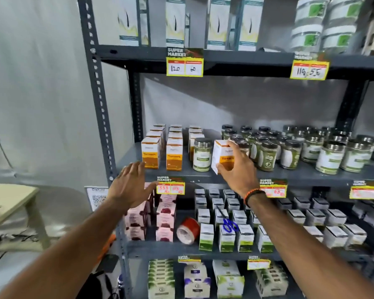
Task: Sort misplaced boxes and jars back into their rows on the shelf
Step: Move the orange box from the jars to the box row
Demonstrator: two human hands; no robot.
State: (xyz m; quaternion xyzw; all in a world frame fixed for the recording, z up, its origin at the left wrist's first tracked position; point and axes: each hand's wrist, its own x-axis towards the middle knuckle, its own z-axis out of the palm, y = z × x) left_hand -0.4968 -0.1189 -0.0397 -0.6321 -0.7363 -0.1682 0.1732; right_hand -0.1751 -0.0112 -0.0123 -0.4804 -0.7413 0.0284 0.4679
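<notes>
Progress looked partial when we checked the middle shelf (203, 176). Our right hand (235, 169) was pinching a turmeric box (221, 155), thumb under the lower corner and fingers over the top and side, holding it tilted in the air just in front of the jar section, i.e. not yet back in its row. Our left hand (131, 184) was spread flat, holding nothing, hovering by the shelf lip below the front-left turmeric box (151, 153).

Still wrong: one green-label jar (202, 154) stood at the front of the third turmeric column, w/ orange boxes behind it, beside the second front box (174, 154). It probably belongs w/ the jar rows (289, 147) to the right. So approx two moves left on this level, we judged: jar out to the right, held box into the freed front slot.

Lower shelf: a red tape roll (188, 230) and blue-handled scissors (230, 225) lay among the small white boxes (227, 237); neither is stock, and whether they count for the task we couldn't tell. Pink boxes (164, 221) looked in order. Top and bottom levels were too blurred to judge.
</notes>
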